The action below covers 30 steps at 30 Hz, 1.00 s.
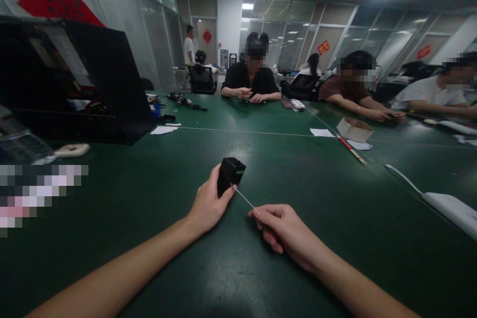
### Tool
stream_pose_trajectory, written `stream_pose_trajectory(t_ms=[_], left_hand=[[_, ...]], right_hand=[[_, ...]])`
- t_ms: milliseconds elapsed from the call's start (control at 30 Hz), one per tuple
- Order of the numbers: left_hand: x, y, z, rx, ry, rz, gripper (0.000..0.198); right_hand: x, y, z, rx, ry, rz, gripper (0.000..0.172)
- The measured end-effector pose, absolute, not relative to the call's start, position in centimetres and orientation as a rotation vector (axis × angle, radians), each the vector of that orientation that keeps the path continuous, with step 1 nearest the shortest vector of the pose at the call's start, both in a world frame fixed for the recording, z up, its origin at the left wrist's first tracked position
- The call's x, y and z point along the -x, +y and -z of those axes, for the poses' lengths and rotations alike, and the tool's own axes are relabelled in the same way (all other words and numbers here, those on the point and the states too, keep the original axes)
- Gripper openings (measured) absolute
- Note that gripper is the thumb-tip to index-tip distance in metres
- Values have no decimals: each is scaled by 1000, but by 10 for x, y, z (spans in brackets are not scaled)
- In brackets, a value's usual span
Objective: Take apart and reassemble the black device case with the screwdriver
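A small black box-shaped device [230,173] with a green mark on one face is gripped in my left hand [207,207], just above the green table. My right hand [288,232] is closed around a thin screwdriver [245,198]. Its metal shaft points up and left, and the tip meets the near side of the black device beside my left thumb. A bit of red shows under my right fingers, while most of the handle is hidden by the hand.
A large black open box [137,109] stands at left on the green table [179,278]. White paper pieces [164,129], a small open box [355,129], a red stick [350,150] and a white power strip [450,211] lie around. Co-workers sit across and to the right.
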State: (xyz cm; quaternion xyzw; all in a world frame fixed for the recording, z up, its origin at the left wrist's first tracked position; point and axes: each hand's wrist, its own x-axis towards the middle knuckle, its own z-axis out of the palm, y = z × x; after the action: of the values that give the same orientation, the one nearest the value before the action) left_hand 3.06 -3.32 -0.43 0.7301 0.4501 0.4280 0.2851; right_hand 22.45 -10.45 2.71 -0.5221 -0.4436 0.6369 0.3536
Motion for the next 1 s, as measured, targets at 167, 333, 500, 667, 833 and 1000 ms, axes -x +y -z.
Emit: stream_pose_trajectory(t_ms=[167,333,500,667,833,1000], left_hand=[[-30,-34,3,-2007,1255,-1122,55],[-29,-35,4,-2089,1267,-1132,54],[-28,-34,4,-2081,1252,-1097,54],[-29,-35,5,-2100,1210,-1131,54],[-29,-36,4,-2130,1202,-1127,54],[-29,-37,5,-2115,1210,-1133,54]], right_hand=[[-226,-106,-29,1292,-1082,-1799,46],[-226,-107,-31,1357,-1055,-1686,42],[-228,-106,-35,1256,-950,-1812,45],[-230,-106,-31,1209,-987,-1841,37],[-226,-108,-28,1238,-997,-1864,39],[-225,-109,-30,1197,-949,-1902,45]])
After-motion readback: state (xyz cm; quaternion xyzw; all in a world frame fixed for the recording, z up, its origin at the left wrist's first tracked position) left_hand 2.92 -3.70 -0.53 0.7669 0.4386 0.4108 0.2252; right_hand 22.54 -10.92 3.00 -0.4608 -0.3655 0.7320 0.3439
